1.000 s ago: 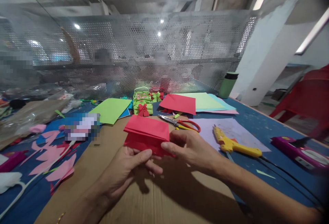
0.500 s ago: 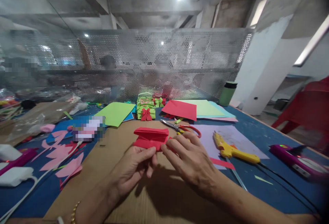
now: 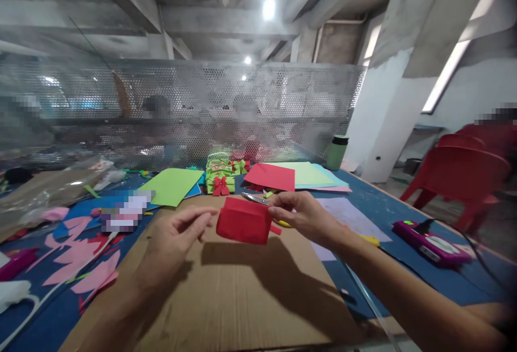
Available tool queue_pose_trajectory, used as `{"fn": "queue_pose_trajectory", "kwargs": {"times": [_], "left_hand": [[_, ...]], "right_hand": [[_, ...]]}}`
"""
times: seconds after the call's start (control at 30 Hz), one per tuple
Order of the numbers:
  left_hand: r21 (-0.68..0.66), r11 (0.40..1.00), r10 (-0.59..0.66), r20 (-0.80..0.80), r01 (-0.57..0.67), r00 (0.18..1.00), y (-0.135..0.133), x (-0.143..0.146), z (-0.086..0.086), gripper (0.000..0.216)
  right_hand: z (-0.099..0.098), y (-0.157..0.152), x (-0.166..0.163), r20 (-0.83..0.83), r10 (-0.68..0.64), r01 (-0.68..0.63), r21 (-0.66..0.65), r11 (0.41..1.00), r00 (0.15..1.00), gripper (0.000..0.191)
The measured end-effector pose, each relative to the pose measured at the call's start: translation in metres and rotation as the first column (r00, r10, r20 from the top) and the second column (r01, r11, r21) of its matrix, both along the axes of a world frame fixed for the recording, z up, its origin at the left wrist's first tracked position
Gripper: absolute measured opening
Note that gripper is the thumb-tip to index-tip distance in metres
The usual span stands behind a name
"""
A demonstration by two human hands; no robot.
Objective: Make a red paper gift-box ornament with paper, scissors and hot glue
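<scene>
A red folded paper piece [image 3: 244, 222], shaped like a small flat bag, hangs just above the brown cardboard sheet [image 3: 242, 298]. My right hand [image 3: 309, 214] pinches its upper right corner between thumb and fingers. A narrow red strip sticks out at its lower right. My left hand [image 3: 181, 239] is beside its left edge, fingers stretched out and apparently off the paper. Behind the piece, the scissors' blades [image 3: 254, 198] show, while their handles are mostly hidden by my right hand. The yellow glue gun [image 3: 367, 240] is largely covered by my right forearm.
Lime green paper bags with bows [image 3: 220, 177] stand at the back. Green paper [image 3: 173, 185] and red paper [image 3: 270, 177] lie either side. Pink cutouts [image 3: 76, 255] and a white cable are at left. A purple power strip [image 3: 430, 244] and green bottle [image 3: 337, 152] stand right.
The red paper piece has turned and been raised, showing a broad flat face. My left hand has let go and moved left. My right hand has shifted to its upper right corner.
</scene>
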State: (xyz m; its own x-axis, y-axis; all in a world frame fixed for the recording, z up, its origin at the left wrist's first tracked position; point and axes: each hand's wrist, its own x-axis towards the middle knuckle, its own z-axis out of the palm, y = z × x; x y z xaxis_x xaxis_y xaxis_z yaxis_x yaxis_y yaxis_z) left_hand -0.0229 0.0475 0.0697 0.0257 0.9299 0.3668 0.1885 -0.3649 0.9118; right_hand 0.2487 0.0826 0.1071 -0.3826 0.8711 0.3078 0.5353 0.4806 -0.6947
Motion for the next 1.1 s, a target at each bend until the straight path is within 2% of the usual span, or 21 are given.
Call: {"fn": "queue_pose_trajectory", "kwargs": {"times": [0.03, 0.1, 0.17, 0.23, 0.37, 0.43, 0.5, 0.53, 0.6, 0.63, 0.67, 0.7, 0.77, 0.83, 0.87, 0.97, 1.03, 1.1], "left_hand": [[0.088, 0.992, 0.1, -0.06, -0.095, 0.993, 0.002, -0.004, 0.003, 0.025], [0.18, 0.975, 0.163, -0.159, -0.134, 0.974, 0.005, -0.01, 0.008, 0.027], [0.167, 0.985, 0.088, -0.238, -0.048, 0.967, 0.005, -0.009, 0.012, 0.031], [0.113, 0.993, -0.004, -0.299, 0.039, 0.954, 0.002, -0.002, 0.016, 0.031], [-0.066, 0.985, -0.174, -0.435, 0.162, 0.883, -0.006, 0.022, 0.023, 0.017], [-0.147, 0.965, -0.26, -0.442, 0.217, 0.858, -0.008, 0.031, 0.021, 0.02], [-0.225, 0.944, -0.311, -0.379, 0.239, 0.871, -0.008, 0.035, 0.017, 0.025], [-0.26, 0.937, -0.312, -0.328, 0.232, 0.892, -0.007, 0.035, 0.014, 0.025], [-0.314, 0.932, -0.254, -0.207, 0.181, 0.945, -0.004, 0.032, 0.008, 0.026], [-0.326, 0.933, -0.21, -0.141, 0.154, 0.968, -0.003, 0.031, 0.005, 0.028], [-0.334, 0.933, -0.168, -0.072, 0.134, 0.983, -0.002, 0.03, 0.002, 0.029], [-0.338, 0.932, -0.137, -0.002, 0.128, 0.991, 0.0, 0.029, -0.001, 0.031], [-0.336, 0.929, -0.117, 0.123, 0.152, 0.986, 0.002, 0.031, -0.005, 0.033], [-0.32, 0.928, -0.135, 0.191, 0.192, 0.972, 0.003, 0.035, -0.01, 0.033], [-0.306, 0.93, -0.147, 0.198, 0.204, 0.969, 0.004, 0.039, -0.013, 0.033], [-0.213, 0.958, -0.16, 0.163, 0.193, 0.974, 0.004, 0.05, -0.02, 0.031], [-0.146, 0.973, -0.162, 0.135, 0.181, 0.977, 0.003, 0.056, -0.024, 0.03], [-0.135, 0.97, -0.183, 0.136, 0.201, 0.974, 0.001, 0.06, -0.025, 0.03]], "right_hand": [[0.0, 0.0, 0.0, -0.046, 0.026, -0.029, -0.062, 0.998, 0.999, 0.025], [-0.001, -0.001, -0.001, -0.12, 0.064, -0.083, -0.155, 0.984, 0.991, 0.026], [-0.003, -0.001, -0.004, -0.11, 0.117, -0.137, -0.191, 0.972, 0.987, 0.023], [-0.004, -0.002, -0.008, 0.007, 0.211, -0.207, -0.17, 0.964, 0.977, 0.019], [-0.001, -0.005, -0.023, 0.251, 0.377, -0.362, -0.105, 0.926, 0.892, 0.012], [0.003, -0.005, -0.029, 0.318, 0.415, -0.417, -0.067, 0.907, 0.852, 0.014], [0.007, -0.004, -0.031, 0.377, 0.353, -0.408, 0.076, 0.91, 0.856, 0.015], [0.01, -0.004, -0.03, 0.376, 0.276, -0.37, 0.205, 0.906, 0.884, 0.015], [0.016, -0.006, -0.023, 0.266, 0.078, -0.206, 0.5, 0.841, 0.961, 0.016], [0.02, -0.009, -0.019, 0.164, -0.012, -0.091, 0.604, 0.792, 0.986, 0.017], [0.022, -0.012, -0.014, 0.065, -0.085, 0.022, 0.648, 0.761, 0.994, 0.019], [0.023, -0.016, -0.009, -0.01, -0.14, 0.114, 0.639, 0.761, 0.99, 0.023], [0.021, -0.022, -0.003, -0.048, -0.175, 0.178, 0.454, 0.873, 0.983, 0.033], [0.013, -0.023, -0.004, -0.032, -0.09, 0.095, 0.194, 0.976, 0.995, 0.037], [0.008, -0.022, -0.006, -0.048, -0.034, 0.038, 0.086, 0.996, 0.998, 0.036], [-0.008, -0.018, -0.018, -0.207, 0.011, -0.027, -0.071, 0.997, 0.978, 0.032], [-0.014, -0.017, -0.025, -0.285, -0.037, 0.008, -0.101, 0.995, 0.958, 0.032], [-0.017, -0.019, -0.029, -0.314, -0.074, 0.047, -0.093, 0.995, 0.947, 0.03]]}}
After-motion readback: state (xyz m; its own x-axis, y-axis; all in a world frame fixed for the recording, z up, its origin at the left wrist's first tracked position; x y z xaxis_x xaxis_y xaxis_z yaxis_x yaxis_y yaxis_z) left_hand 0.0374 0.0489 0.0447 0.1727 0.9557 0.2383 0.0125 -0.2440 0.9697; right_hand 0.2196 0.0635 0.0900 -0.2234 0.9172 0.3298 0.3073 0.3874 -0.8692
